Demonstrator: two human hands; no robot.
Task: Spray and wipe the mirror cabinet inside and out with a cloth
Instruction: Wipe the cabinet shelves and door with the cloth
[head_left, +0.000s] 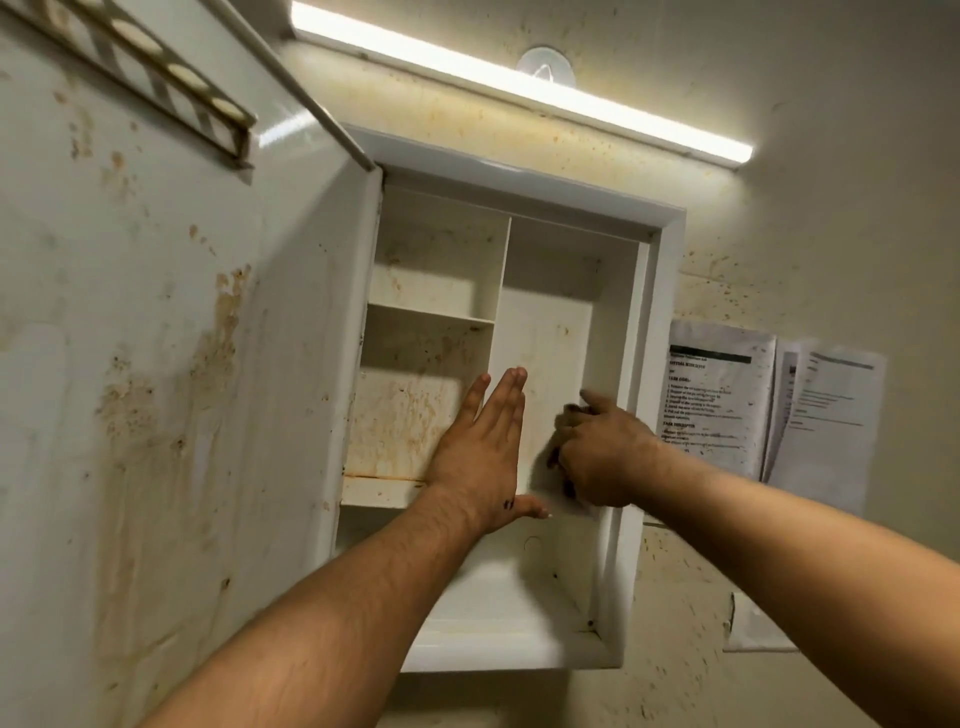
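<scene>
With the left hand (480, 447) flat and released inside the cabinet (670, 270) and the right hand (602, 452) curled, its hold too blurred to tell, a hard push could knock the shelf (431, 314) loose.

Bare hairy forearms (363, 597). Small dark mark on left grip (483, 441) near wrist. Dark smudges on right grip (602, 452).

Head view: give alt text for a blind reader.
A person's left hand is held flat at the divider of an open, brown-stained wall cabinet, while the blurred right hand reaches into its right compartment. The stained door hangs open at left; a strip light glows above.
</scene>
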